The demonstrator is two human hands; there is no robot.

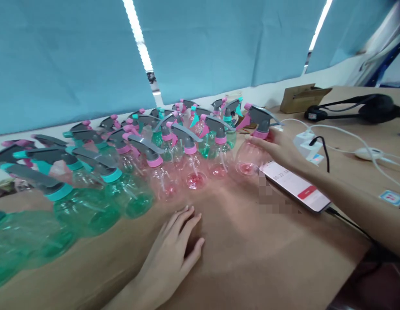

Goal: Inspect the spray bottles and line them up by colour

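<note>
My right hand (280, 148) is closed around the neck and upper body of a pink spray bottle (248, 157), which stands upright at the right end of a crowd of bottles. Its grey trigger head has a pink nozzle and trigger. My left hand (172, 252) rests on the brown tabletop with its fingers stretched out and nothing in it. Just beyond it stand another pink spray bottle (164, 181) and a green spray bottle (132, 193) with a turquoise collar. Several more pink and green ones fill the left and back of the table.
A phone (295, 187) showing a timer lies under my right forearm, with a cable at its near end. Behind are a white charger (306, 144), white cables, a black headset (355, 107) and a cardboard box (301, 99). Blue blinds (213, 47) hang behind the table.
</note>
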